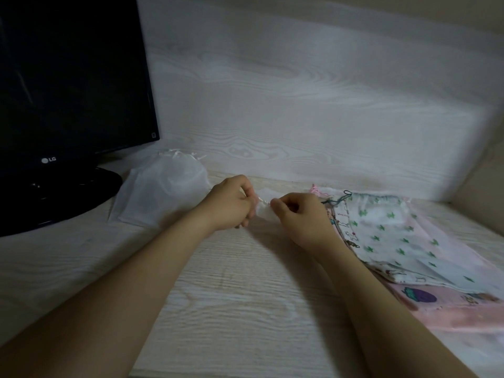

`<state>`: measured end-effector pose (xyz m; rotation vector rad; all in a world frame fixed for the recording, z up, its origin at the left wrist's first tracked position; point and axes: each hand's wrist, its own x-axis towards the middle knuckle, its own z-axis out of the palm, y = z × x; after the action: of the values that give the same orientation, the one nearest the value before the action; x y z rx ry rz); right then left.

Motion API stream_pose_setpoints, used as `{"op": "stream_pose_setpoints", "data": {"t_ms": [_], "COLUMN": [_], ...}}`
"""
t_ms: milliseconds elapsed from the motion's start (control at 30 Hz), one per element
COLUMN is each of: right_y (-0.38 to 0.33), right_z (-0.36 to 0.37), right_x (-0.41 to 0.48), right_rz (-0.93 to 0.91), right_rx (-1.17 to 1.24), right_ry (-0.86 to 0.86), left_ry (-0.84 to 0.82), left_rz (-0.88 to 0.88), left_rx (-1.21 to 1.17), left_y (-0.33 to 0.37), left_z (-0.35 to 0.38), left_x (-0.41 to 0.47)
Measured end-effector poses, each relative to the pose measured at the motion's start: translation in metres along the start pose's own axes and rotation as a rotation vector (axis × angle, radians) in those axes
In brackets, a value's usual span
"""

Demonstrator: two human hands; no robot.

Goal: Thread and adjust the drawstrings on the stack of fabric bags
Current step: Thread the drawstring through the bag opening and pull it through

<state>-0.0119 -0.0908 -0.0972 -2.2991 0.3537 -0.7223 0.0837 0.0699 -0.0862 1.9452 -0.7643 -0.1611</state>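
A small white fabric bag [264, 208] lies between my two hands near the middle of the desk. My left hand [231, 203] grips its left end with curled fingers. My right hand [298, 216] pinches its right end. Most of the bag is hidden by the hands, and its drawstring is too small to make out. To the right lies a stack of fabric bags [395, 236]; the top one is white with green prints and has a dark drawstring [344, 196]. A pink bag [450, 309] sits lower in the stack.
A pile of sheer white bags [161, 192] lies at the left, beside the foot of a black monitor [71, 85]. A pale wood-grain wall [300, 105] stands behind the desk [231, 296], and a side wall closes in at the right.
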Motion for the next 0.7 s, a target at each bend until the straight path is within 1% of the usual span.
{"op": "stream_pose_setpoints", "data": {"t_ms": [67, 200, 333, 367, 533, 700], "right_y": [0.0, -0.001, -0.004, -0.005, -0.006, -0.005], "right_z": [0.0, -0.002, 0.001, 0.003, 0.001, -0.003], "right_x": [0.0, 0.0, -0.001, -0.001, -0.001, -0.003], "right_rz": [0.007, 0.059, 0.073, 0.077, 0.11, 0.13], "right_rx": [-0.008, 0.109, 0.104, 0.112, 0.121, 0.138], "right_ry": [0.03, 0.078, 0.068, 0.068, 0.079, 0.113], "left_ry": [0.012, 0.072, 0.166, 0.171, 0.053, 0.062], "left_rz": [0.021, 0.02, 0.059, 0.061, 0.014, -0.034], "left_rx": [0.021, 0.072, 0.31, 0.331, 0.318, 0.252], "left_y": [0.0, -0.002, -0.009, -0.008, 0.004, 0.01], "left_z": [0.0, -0.002, 0.002, 0.003, 0.003, 0.004], "left_x": [0.0, 0.001, 0.004, 0.003, -0.003, -0.007]}}
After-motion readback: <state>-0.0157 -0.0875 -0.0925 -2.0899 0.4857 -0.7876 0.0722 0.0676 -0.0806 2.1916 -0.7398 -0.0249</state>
